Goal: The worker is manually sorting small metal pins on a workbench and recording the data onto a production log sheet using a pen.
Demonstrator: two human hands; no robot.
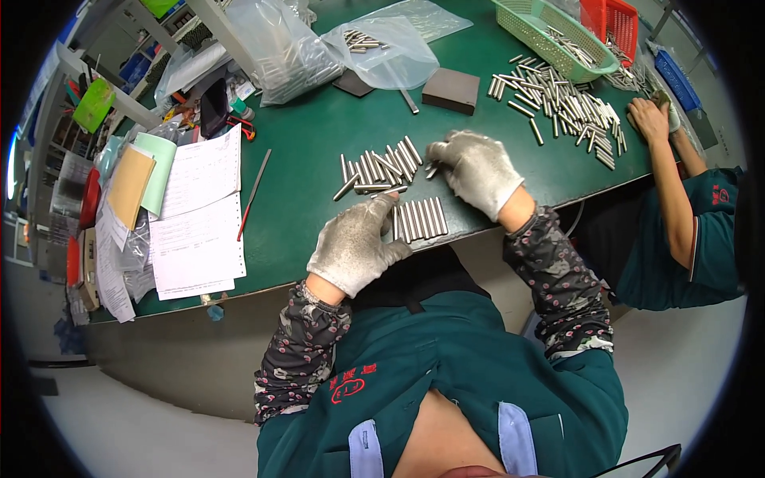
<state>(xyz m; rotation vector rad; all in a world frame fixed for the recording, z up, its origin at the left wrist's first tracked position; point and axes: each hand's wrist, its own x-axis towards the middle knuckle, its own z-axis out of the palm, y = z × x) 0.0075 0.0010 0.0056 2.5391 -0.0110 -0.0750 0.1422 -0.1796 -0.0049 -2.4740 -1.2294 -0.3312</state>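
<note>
A row of short, shiny metal pins (420, 220) lies side by side near the table's front edge. My left hand (351, 245), in a worn whitish glove, rests at the row's left end, thumb and forefinger spread apart beside the pins. Just beyond is a loose heap of similar pins (374, 169), lying at mixed angles. My right hand (476, 169), gloved too, hovers right of the heap with its fingers curled together. What looks like the end of one metal pin (431, 170) pokes out at its fingertips; the rest is hidden.
A larger pin pile (558, 103) spreads at the right, before a green basket (550, 40) and a red basket (613, 28). A co-worker's hand (649, 119) is beside it. A dark block (451, 90), plastic bags (279, 52), papers (195, 215) and a thin rod (255, 191) lie around.
</note>
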